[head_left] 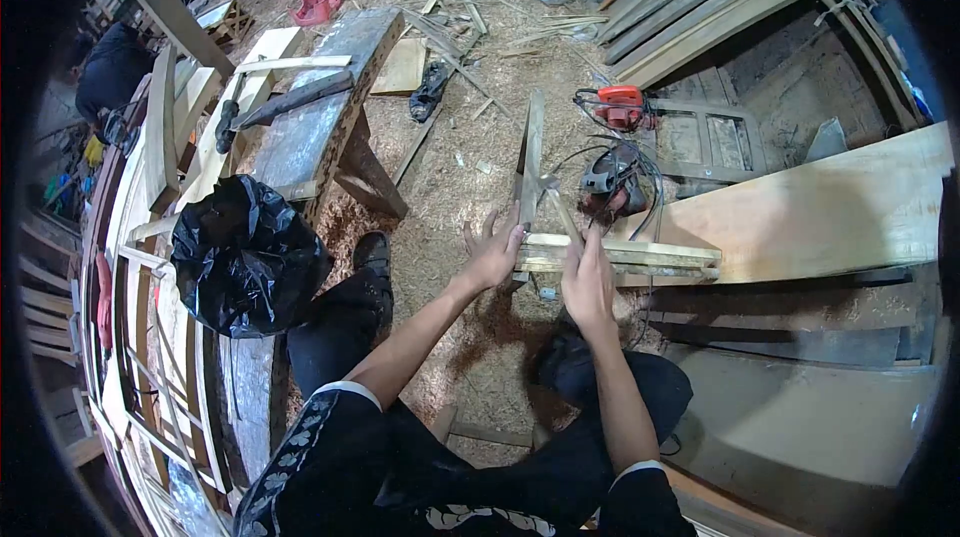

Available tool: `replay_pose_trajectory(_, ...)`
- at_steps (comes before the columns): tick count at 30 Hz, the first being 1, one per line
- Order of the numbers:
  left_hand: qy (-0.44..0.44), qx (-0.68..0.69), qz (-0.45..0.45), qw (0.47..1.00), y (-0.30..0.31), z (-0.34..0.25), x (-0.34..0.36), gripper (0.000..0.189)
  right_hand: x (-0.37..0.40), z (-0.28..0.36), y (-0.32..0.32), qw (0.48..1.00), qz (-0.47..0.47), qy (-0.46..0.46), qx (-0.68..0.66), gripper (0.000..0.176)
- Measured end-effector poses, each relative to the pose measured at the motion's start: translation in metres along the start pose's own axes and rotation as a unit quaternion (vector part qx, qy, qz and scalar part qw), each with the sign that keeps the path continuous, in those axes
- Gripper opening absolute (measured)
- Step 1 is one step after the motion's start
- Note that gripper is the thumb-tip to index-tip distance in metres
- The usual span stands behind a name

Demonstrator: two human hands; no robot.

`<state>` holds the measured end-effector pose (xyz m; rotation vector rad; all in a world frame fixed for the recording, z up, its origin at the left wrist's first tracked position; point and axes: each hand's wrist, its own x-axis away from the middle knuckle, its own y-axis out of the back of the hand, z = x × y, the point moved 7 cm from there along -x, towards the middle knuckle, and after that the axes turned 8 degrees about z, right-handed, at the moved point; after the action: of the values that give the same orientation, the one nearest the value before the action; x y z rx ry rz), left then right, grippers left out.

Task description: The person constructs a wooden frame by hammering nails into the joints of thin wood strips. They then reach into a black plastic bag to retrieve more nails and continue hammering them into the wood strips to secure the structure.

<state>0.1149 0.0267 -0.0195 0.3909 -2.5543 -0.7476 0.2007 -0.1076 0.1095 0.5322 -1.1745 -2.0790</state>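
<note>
Lying crosswise on the sawdust floor just past the knees is a stack of wooden slats [640, 255]. Left hand [492, 255] is at its end, fingers splayed, not gripping. Right hand [588, 285] rests flat on top, fingers straight. A red power tool [622, 107] and a wide plank [830, 207] sit behind.

Even, moderately bright overhead light, soft shadows under the table [300, 137]; strong fisheye bending with black vignetted corners; both hands slightly motion-blurred.
</note>
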Motion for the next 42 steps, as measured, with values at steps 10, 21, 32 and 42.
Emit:
replay_pose_trajectory(10, -0.011, -0.008, -0.040, 0.999, 0.000, 0.000, 0.001, 0.063, 0.031, 0.041, 0.024, 0.994, 0.036, 0.099, -0.033, 0.031)
replay_pose_trajectory(21, -0.010, -0.029, -0.076, 0.997, 0.004, -0.008, 0.004, 0.056, 0.011, 0.058, 0.033, 0.972, 0.134, 0.116, 0.156, 0.042)
replay_pose_trajectory(32, -0.014, 0.005, -0.057, 0.998, 0.006, -0.011, 0.006, 0.061, 0.006, 0.059, 0.024, 0.962, 0.155, 0.121, 0.190, 0.042)
replay_pose_trajectory(42, -0.019, -0.001, -0.071, 0.997, 0.002, -0.011, 0.006, 0.057, 0.018, 0.058, 0.035, 0.971, 0.041, 0.172, 0.162, 0.051)
